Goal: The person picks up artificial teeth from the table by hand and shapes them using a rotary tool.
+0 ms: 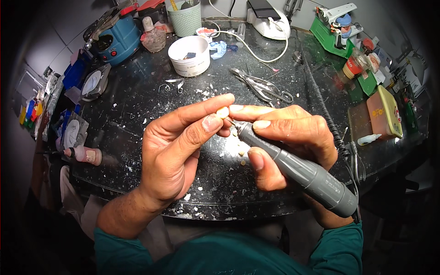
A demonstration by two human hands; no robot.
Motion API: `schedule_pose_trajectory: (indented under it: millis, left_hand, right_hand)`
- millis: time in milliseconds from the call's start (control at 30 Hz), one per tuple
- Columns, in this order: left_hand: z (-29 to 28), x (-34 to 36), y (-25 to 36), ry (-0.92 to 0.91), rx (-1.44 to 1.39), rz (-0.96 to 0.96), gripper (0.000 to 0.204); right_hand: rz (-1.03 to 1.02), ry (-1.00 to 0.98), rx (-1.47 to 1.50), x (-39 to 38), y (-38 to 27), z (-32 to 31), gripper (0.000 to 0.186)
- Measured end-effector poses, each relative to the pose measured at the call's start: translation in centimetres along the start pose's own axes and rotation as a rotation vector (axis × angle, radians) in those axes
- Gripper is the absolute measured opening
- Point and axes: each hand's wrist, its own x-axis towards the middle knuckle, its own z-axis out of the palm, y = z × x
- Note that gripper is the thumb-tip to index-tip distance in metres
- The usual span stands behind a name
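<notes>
My left hand [172, 153] pinches a small cream tooth-like piece [222, 112] between thumb and fingertips. My right hand [295, 137] grips a grey rotary handpiece [311, 176], its fingertips near the piece and the thin bit at or beside it; exact contact is too small to tell. A coiled dark cord [330, 117] runs along the right side. Several small cream pieces [242, 162] lie on the dark, dusty bench [114, 183] under my hands.
Behind my hands are scissors and pliers [261, 87], a white tub [189, 64] and a white device [268, 27]. A blue machine [117, 39] and pink bottle [89, 156] are at left. A green tray [330, 46] and lidded yellowish box [385, 114] are at right.
</notes>
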Motion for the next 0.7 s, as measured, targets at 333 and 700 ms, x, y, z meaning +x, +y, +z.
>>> schedule_pose_trajectory:
  millis: [333, 700]
  left_hand:
    - [-0.20, -0.02, 0.02, -0.023, -0.027, -0.019, 0.030]
    - [-0.22, -0.15, 0.19, -0.010, -0.039, -0.038, 0.029]
  right_hand:
    - [-0.014, 0.005, 0.004, -0.04, 0.24, 0.06, 0.031]
    - [-0.010, 0.015, 0.047, -0.16, 0.35, 0.17, 0.033]
